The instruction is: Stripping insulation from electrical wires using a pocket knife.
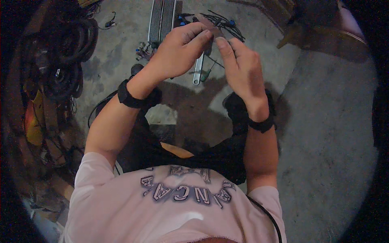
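My left hand [180,50] and my right hand [243,67] are raised close together, each closed in a pinch with the thumb on top. Between them is a thin, flat, brownish strip [209,23] with a tapering far end; what it is I cannot make out. Both hands appear to grip it, though the fingertips are partly hidden. Below the hands, a silver wrench [197,73] lies on the floor with its ring end toward me. Next to it is a tool with a green handle [206,75].
A finned metal box [162,20] rests on the concrete floor beyond my left hand. Black cables with blue connectors [227,26] lie beside it. Coiled black hoses [73,44] are heaped at the left. A wooden piece [324,38] stands at the far right.
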Available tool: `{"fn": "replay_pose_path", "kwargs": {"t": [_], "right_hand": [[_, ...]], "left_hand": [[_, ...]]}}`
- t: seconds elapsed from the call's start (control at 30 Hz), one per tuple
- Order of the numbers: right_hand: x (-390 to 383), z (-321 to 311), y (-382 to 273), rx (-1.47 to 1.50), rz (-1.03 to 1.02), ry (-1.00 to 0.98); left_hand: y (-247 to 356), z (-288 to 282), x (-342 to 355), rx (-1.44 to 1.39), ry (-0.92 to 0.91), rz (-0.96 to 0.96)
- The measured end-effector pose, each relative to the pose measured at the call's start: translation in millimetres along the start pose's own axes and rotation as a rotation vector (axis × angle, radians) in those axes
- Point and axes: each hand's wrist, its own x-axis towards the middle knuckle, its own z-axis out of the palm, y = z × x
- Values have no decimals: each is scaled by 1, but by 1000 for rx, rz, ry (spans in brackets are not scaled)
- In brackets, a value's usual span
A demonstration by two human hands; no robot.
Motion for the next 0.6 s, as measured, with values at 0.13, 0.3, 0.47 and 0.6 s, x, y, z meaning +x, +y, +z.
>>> {"fn": "replay_pose_path", "kwargs": {"t": [0.13, 0.3, 0.47, 0.6], "right_hand": [[-2, 3, 3, -45, -25, -4], [-7, 11, -1, -91, -46, 3], [-11, 10, -7, -149, -33, 19], [-12, 6, -10, -158, -19, 2]], "left_hand": [[4, 3, -3, 98, 25, 140], [5, -2, -13, 154, 31, 129], [-1, -6, -18, 245, 14, 164], [4, -6, -21, 146, -29, 174]]}}
